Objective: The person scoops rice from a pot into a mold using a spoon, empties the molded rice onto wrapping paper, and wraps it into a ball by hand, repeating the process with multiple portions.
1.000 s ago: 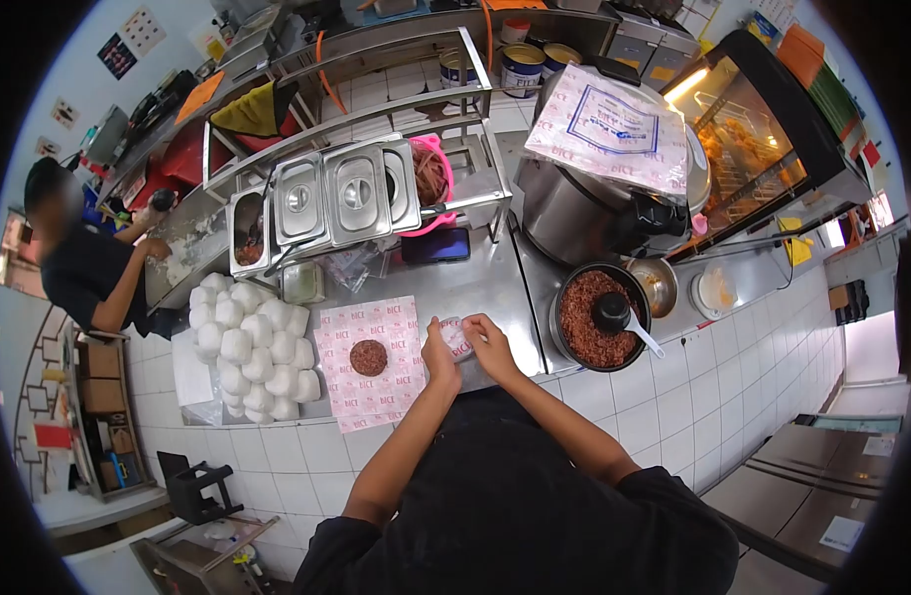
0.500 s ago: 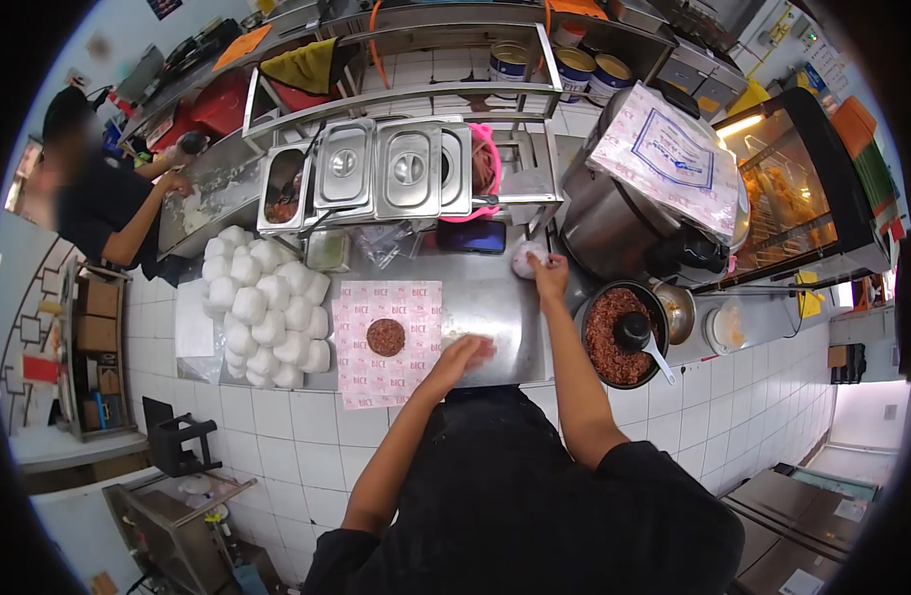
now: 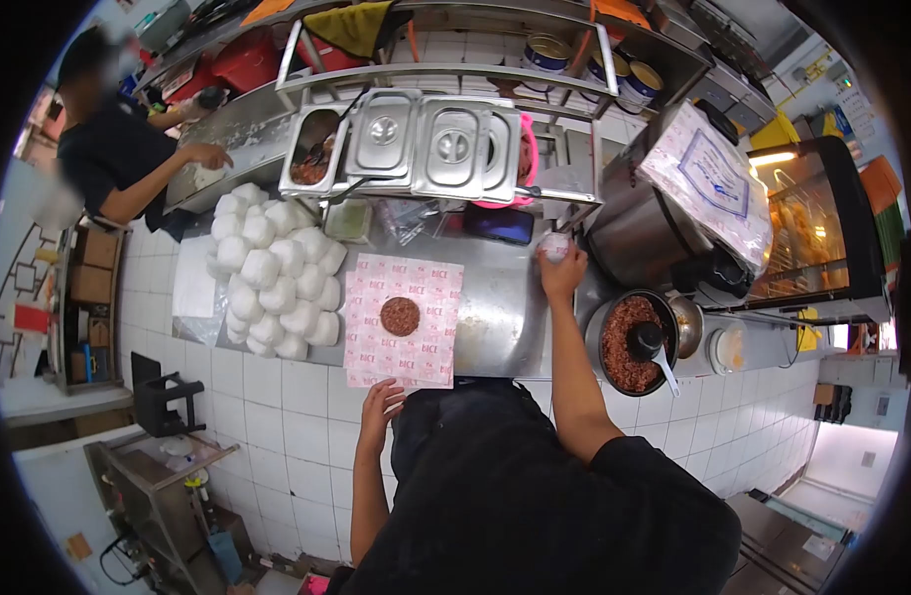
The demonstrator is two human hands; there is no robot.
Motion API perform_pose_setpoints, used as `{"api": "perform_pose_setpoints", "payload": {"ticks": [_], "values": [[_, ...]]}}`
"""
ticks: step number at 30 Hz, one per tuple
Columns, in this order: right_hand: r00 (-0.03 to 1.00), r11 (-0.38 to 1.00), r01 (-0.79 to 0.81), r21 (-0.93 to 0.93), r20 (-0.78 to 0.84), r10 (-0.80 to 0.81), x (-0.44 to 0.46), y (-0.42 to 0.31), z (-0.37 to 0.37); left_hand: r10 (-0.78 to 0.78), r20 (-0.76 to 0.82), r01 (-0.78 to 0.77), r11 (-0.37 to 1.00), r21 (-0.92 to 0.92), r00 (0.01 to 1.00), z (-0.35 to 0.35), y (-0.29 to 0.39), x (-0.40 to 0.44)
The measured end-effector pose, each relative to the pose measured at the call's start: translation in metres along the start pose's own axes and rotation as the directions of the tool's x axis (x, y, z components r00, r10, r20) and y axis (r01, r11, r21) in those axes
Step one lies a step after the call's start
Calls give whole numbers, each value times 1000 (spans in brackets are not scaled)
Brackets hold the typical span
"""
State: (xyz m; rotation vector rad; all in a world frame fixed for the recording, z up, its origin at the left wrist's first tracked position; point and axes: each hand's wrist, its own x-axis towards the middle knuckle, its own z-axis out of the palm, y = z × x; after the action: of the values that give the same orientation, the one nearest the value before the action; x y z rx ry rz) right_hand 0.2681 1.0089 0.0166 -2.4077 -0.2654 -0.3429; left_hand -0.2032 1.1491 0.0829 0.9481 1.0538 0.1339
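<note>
My left hand (image 3: pixel 381 405) is at the front edge of the printed paper (image 3: pixel 364 342), fingers apart and holding nothing. On that paper lies a round brown patty of grain or rice (image 3: pixel 400 316). My right hand (image 3: pixel 563 268) is closed on a small wrapped bundle (image 3: pixel 554 246) at the back of the steel counter (image 3: pixel 500 307), between the phone (image 3: pixel 498 224) and the large cooker (image 3: pixel 639 213). White wrapped packs (image 3: pixel 277 297) are piled left of the paper. To the right, a black pot of brown rice (image 3: pixel 629 357) holds a black round tool with a white handle.
Lidded steel containers (image 3: pixel 450 149) sit in a rack behind the counter. At the far right is a lit glass food cabinet (image 3: pixel 797 233). Another person (image 3: pixel 118 149) works over a metal tray at the left. A black stool (image 3: pixel 166 395) stands on the tiled floor.
My right hand carried the wrapped bundle away from my left hand to the counter's back right. My left hand moved left and down to the paper's front edge. The view shifted too.
</note>
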Motion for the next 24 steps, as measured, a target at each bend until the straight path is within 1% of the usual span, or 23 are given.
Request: {"api": "perform_pose_setpoints", "payload": {"ticks": [1,2,3,5,8,9,10,11,12,13,15,16,19,20,21,22,23,24], "values": [[1000,1000,-1,-14,30,1,2,-2,-3,5,-26,-5,1000,-10,1000,-4,-3,-3],[995,997,83,-5,-46,-83,1,10,6,18,-40,-18,1000,-1,999,-3,0,-8],[996,997,64,45,51,-66,2,16,5,18,-59,-19,1000,-7,998,-6,-3,-7],[998,995,43,-88,54,-38,-3,-4,-17,54,-103,-50,998,36,993,-14,-9,-2],[984,983,143,-114,-91,-153,-37,-29,-14,205,-216,-165,968,189,955,-31,-26,20],[963,965,264,-3,-58,-263,-57,-46,-7,295,-249,-212,926,311,923,-32,-22,24],[929,906,174,385,241,-281,-77,-61,-6,385,-269,-248,868,430,883,-33,-15,28],[852,911,110,397,435,-292,-98,-64,17,473,-278,-269,796,542,836,-33,-10,31],[833,951,87,298,501,-233,-117,-82,24,502,-298,-297,794,530,812,-35,-7,37],[812,978,68,196,558,-169,-130,-100,28,563,-315,-295,739,605,764,-35,-4,45],[843,975,138,172,496,-207,-138,-119,32,683,-329,-268,614,743,653,-39,-3,63],[857,972,171,158,464,-226,-138,-126,31,691,-363,-207,595,777,624,-41,-4,69],[838,984,42,172,531,-129,-132,-120,42,661,-589,42,648,761,465,-43,-24,92],[867,986,-3,165,493,-80,-131,-120,39,668,-636,168,627,761,386,-44,-28,95],[890,986,-46,162,454,-33,-132,-121,36,524,-691,17,791,612,499,-48,-30,96],[909,983,-87,161,416,13,-132,-123,35,375,-690,-101,910,403,619,-52,-34,97],[901,986,-57,158,434,-18,-132,-123,37,233,-633,-173,972,156,738,-58,-41,96],[891,988,-30,153,453,-43,-133,-123,40,263,-605,-218,965,148,752,-60,-47,100]]}}
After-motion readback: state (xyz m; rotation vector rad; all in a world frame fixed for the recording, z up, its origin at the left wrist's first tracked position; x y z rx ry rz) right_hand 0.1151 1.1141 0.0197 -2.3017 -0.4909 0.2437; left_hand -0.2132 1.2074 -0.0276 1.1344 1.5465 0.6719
